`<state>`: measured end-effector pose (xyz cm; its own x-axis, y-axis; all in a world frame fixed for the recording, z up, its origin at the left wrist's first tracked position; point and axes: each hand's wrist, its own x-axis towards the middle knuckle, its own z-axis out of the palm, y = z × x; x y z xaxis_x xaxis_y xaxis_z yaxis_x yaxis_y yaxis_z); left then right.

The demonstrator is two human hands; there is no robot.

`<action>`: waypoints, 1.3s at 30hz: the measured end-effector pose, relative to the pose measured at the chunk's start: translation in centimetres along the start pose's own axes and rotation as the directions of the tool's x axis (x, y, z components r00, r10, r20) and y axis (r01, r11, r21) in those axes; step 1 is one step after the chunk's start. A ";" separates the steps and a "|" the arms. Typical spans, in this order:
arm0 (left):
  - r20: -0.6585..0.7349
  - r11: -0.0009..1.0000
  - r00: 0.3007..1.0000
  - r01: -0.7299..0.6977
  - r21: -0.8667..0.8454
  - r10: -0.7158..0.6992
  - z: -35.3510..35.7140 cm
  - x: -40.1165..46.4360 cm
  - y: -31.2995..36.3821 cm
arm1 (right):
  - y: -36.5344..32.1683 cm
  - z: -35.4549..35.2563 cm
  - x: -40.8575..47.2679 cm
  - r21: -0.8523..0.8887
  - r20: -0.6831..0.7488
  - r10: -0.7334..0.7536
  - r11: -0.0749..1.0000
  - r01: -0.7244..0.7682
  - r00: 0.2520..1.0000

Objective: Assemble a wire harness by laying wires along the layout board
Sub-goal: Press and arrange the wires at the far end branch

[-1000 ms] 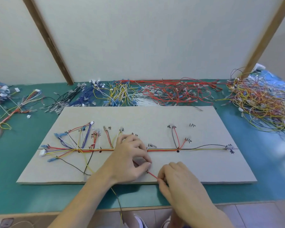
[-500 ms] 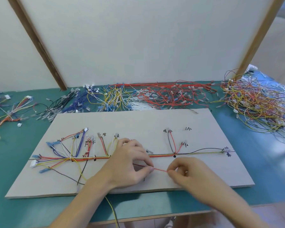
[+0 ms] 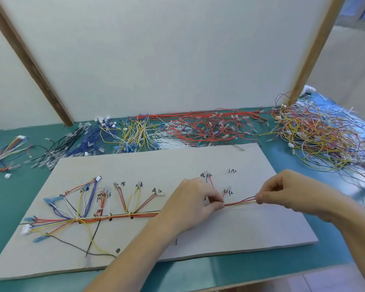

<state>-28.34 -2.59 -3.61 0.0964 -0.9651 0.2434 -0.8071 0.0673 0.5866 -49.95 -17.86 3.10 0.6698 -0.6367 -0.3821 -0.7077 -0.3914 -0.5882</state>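
Observation:
A grey layout board (image 3: 198,163) lies on the green table, marked with handwritten labels. A partly laid harness (image 3: 82,218) of red, yellow, blue, black and white wires runs along its drawn line, with branches fanning up to the labels. My left hand (image 3: 190,207) pinches the trunk wires (image 3: 239,202) near the board's middle. My right hand (image 3: 291,190) pinches the same bundle's right end, so the wires stretch taut between both hands just above the board. A white connector (image 3: 25,229) ends the harness at the left.
Loose wire piles line the table's back edge: black and blue (image 3: 72,144), yellow and white (image 3: 135,133), red (image 3: 209,127). A big tangled mixed heap (image 3: 325,135) sits at the right. A small bundle (image 3: 4,154) lies at the left. A panel with wooden posts stands behind.
Both hands moved right and up the board. My right hand slid along the wires away from the left, from the board's front edge to its right part, stretching the bundle.

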 end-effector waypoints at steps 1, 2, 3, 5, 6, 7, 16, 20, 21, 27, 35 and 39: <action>-0.019 1.000 1.000 0.024 -0.018 -0.024 0.3 0.0 -0.2 | 0.1 -0.3 0.3 -0.004 -0.006 0.005 1.000 -0.005 1.000; -0.034 0.999 0.998 0.043 -0.031 -0.044 0.5 0.0 -0.3 | 0.1 -0.6 0.6 -0.007 -0.009 0.008 1.000 -0.008 1.000; -0.043 0.998 0.998 0.053 -0.034 -0.055 0.8 -0.1 -0.4 | 0.0 -0.8 0.9 -0.012 -0.012 0.009 1.000 -0.009 1.000; -0.064 0.999 0.997 0.053 -0.013 -0.054 1.2 -0.2 -0.4 | -0.2 -1.2 1.7 -0.018 -0.030 0.002 1.000 -0.003 1.000; -0.080 0.999 0.996 0.049 0.000 -0.049 1.5 -0.3 -0.4 | -0.3 -1.5 2.2 -0.023 -0.042 -0.005 1.000 0.004 0.999; -0.099 0.999 0.994 0.049 0.004 -0.048 1.6 -0.4 -0.4 | -0.5 -1.9 2.7 -0.028 -0.048 -0.014 1.000 0.012 0.999; -0.186 0.999 0.982 0.042 -0.006 -0.043 2.4 -0.7 -0.3 | -2.7 -1.9 7.9 0.054 -0.047 -0.169 0.984 0.172 0.984; -0.203 1.000 0.979 0.024 -0.012 -0.026 2.4 -0.7 -0.3 | -3.7 0.4 9.9 0.117 -0.139 -0.241 0.959 0.258 0.960; -0.209 1.000 0.978 0.010 -0.011 -0.012 2.4 -0.7 -0.2 | -3.8 1.1 10.3 0.107 -0.168 -0.249 0.957 0.268 0.954; -0.236 1.000 0.972 0.014 -0.019 -0.018 2.6 -0.7 -0.5 | -0.9 1.0 11.1 0.189 -0.219 -0.179 0.957 0.222 0.959; -0.225 1.000 0.974 0.014 -0.027 -0.019 2.7 -0.8 -0.7 | 0.1 1.2 11.6 0.133 -0.214 -0.212 0.961 0.243 0.954; -0.229 1.000 0.973 0.015 -0.026 -0.021 2.8 -0.9 -0.7 | 0.1 1.4 11.9 0.164 -0.213 -0.213 0.954 0.249 0.954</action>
<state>-29.51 -2.52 -6.36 0.2445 -0.8825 0.4018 -0.7899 0.0591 0.6104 -41.78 -24.58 -2.48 0.7415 -0.6652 -0.0878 -0.4713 -0.4232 -0.7738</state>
